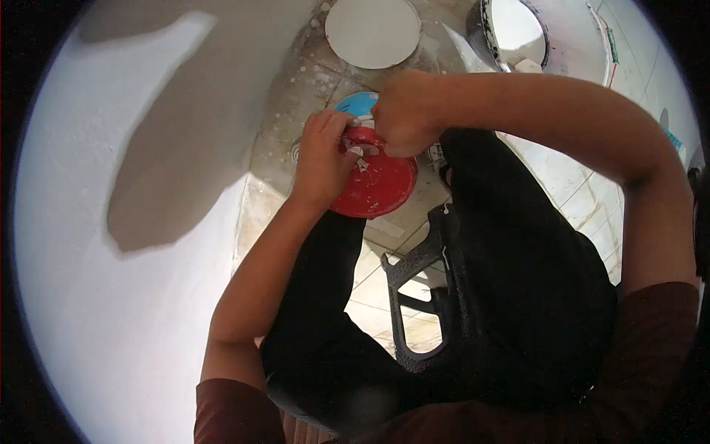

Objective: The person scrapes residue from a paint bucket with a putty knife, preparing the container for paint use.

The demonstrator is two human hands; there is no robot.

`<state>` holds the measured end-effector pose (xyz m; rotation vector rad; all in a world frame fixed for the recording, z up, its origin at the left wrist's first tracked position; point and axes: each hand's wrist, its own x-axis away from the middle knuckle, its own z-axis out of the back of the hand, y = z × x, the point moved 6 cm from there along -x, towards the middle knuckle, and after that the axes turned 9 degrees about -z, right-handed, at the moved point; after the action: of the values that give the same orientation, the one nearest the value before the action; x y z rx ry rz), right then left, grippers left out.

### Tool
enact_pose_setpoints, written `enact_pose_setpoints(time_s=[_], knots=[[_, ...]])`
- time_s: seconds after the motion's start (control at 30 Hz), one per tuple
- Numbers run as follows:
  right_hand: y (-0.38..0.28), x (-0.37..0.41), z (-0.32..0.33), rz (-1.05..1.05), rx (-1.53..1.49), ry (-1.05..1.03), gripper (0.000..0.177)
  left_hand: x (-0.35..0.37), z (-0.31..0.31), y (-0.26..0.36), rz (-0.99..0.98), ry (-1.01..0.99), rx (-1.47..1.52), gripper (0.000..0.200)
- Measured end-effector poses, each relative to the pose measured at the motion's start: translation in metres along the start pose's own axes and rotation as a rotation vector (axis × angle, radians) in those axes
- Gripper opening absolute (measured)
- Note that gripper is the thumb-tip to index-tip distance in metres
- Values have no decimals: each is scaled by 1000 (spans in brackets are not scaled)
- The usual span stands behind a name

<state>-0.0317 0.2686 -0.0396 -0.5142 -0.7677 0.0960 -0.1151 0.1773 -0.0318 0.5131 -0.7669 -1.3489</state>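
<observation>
A round red lid [381, 185], marked with white smears, lies between my knees, tilted toward me. My left hand [323, 159] is at its left edge, with the thumb over the lid near a small whitish scrap [357, 152] and the fingers curled over the far rim. My right hand [405, 115] is closed in a fist at the lid's far right side; what it grips is hidden. Just beyond both hands shows part of a blue round surface [356, 103], partly covered by the hands and the lid.
A round white surface [373, 31] lies farther ahead. At the upper right stand a dark-rimmed round container [484, 33] and a large pale tub [580, 44]. A white wall [81, 296] runs along the left. A black openwork frame [396, 318] is between my legs above the tiled floor.
</observation>
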Motion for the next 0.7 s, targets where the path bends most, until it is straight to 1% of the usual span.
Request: enact_pose_setpoints(time_s=[0.03,0.13,0.23,0.27,0.33,0.37,0.43,0.53,0.57,0.63,0.67,0.7], knots=[[0,3,4,-79,-32,-49,41,3,3,1,-15,21,-9,47],[16,28,9,-265,-71,41,47,9,9,6,-57,96,-25,48],[35,35,4,-178,-22,347,53,1,6,4,-74,109,-2,46],[39,32,3,-181,-23,367,56,5,8,6,-115,142,-24,46],[44,27,4,-172,-71,376,54,16,13,7,-197,202,-75,46],[46,23,3,-164,-97,380,53,26,12,-6,-72,244,-96,48],[57,7,-18,-175,-99,415,52,52,7,-31,170,329,-135,52],[60,10,-8,-217,-78,416,52,58,-5,-37,214,323,13,60],[57,13,-6,-241,-77,405,52,55,-8,-40,190,317,5,61],[61,11,-25,-256,-200,437,52,53,-12,-38,159,288,-10,65],[66,11,-31,-262,-243,453,52,54,-12,-37,187,289,-9,66],[67,10,-33,-253,-226,454,52,52,-13,-38,205,292,-10,67]])
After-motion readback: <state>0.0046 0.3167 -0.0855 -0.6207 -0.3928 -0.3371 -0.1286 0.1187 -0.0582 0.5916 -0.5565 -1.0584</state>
